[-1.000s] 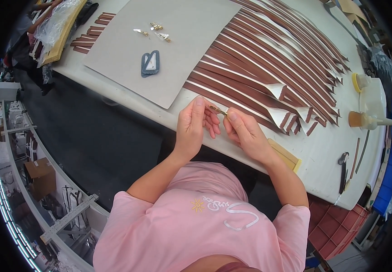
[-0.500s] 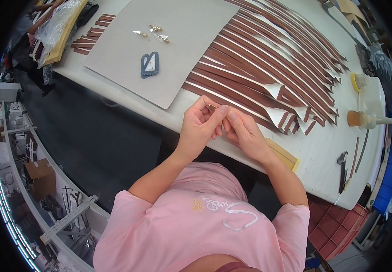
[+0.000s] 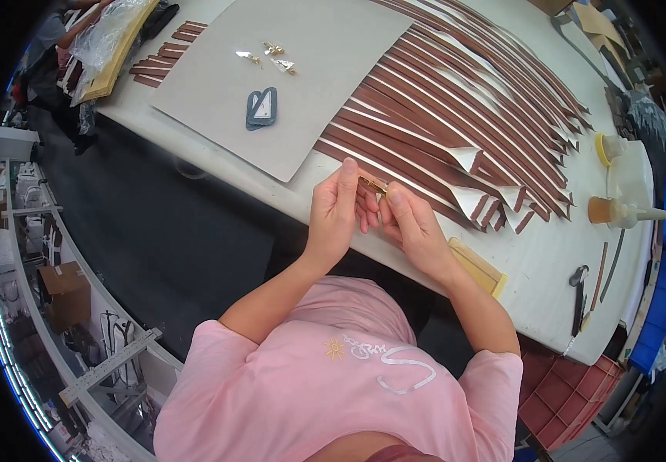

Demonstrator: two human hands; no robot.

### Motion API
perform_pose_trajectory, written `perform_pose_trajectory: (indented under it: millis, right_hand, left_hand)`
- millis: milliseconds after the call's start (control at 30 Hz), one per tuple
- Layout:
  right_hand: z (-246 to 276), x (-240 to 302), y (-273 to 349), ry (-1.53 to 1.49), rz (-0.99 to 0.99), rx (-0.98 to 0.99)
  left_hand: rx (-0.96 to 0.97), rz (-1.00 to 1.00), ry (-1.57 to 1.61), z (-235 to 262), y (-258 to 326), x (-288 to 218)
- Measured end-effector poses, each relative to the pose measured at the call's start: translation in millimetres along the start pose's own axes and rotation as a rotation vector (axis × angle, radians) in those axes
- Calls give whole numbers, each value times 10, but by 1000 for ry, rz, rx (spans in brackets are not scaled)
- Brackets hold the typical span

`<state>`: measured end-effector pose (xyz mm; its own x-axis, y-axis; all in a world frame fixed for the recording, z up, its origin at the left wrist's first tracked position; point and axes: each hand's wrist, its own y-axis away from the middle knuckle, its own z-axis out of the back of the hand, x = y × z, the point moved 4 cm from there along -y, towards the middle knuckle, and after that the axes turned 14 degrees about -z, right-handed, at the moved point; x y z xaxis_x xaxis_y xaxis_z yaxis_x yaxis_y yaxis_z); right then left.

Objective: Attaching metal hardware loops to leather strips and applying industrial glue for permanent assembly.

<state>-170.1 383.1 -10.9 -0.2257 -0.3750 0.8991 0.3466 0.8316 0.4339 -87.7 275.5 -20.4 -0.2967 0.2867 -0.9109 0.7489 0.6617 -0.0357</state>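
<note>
Just over the table's near edge, my two hands hold a small gold-coloured metal piece [image 3: 373, 185] between them. My left hand [image 3: 333, 212] grips one end, its thumb pointing up and its fingers curled behind. The other end is pinched by thumb and fingers of my right hand [image 3: 416, 227]. What kind of fitting it is, I cannot make out. Beyond the hands, a large grey board [image 3: 294, 85] lies on the table. On it are several small gold-coloured metal parts [image 3: 273, 48] with clear wrapping, and two overlapping blue-grey rounded tags [image 3: 261, 108] with white centres.
Long brown strips with white edges [image 3: 425, 115] cover the table's middle and right. A glue bottle [image 3: 617, 212], scissors [image 3: 578, 296] and a yellowish block [image 3: 477, 266] lie to the right. A red crate [image 3: 567, 396] stands below. Another person [image 3: 52, 54] is at the far left.
My left thumb has lifted from beside the right thumb and now points up, so more of the gold-coloured piece shows. The hands have drawn slightly apart. The view has shifted a little.
</note>
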Motion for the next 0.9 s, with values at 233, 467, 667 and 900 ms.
perform_pose_trajectory:
  millis: [233,467,667,900]
  right_hand:
    - [-30,-7,-16,-104,9,16]
    - [-21,-22,-23,-20,5,-5]
    - [-47,7,-9,-44,-18,-7]
    - [1,-11,-9,-59,-57,31]
  left_hand:
    - [66,-65,-94,-89,19,25]
    - [-12,-47,-43,-33,16,63]
    - [-26,-45,-57,30,15,64]
    - [19,6,-24,96,-1,-11]
